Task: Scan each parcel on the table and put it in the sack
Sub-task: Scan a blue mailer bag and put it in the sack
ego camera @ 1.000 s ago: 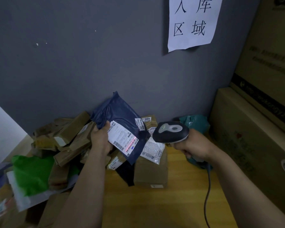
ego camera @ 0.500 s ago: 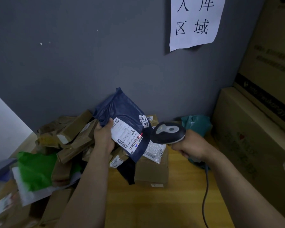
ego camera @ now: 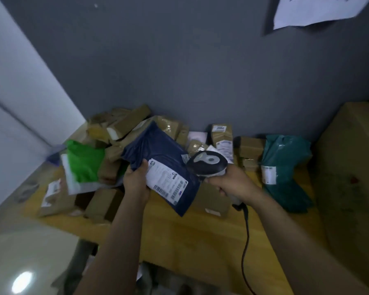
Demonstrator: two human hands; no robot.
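Above the table (ego camera: 179, 235), left hand (ego camera: 136, 182) gripping navy parcel (ego camera: 158, 150), long axis slanting down-right, right hand (ego camera: 232, 182) clutching scanner (ego camera: 207, 162) beside it

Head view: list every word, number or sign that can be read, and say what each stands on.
No text can be read.
White label on the navy parcel in the left hand: barcodes and print, too small.
Paper sign on the wall: cut off, blurred.
Sticker on the teal bag: blurred.
Box labels on the brown box: blurred.
Scanner in the right hand: no legible mark.
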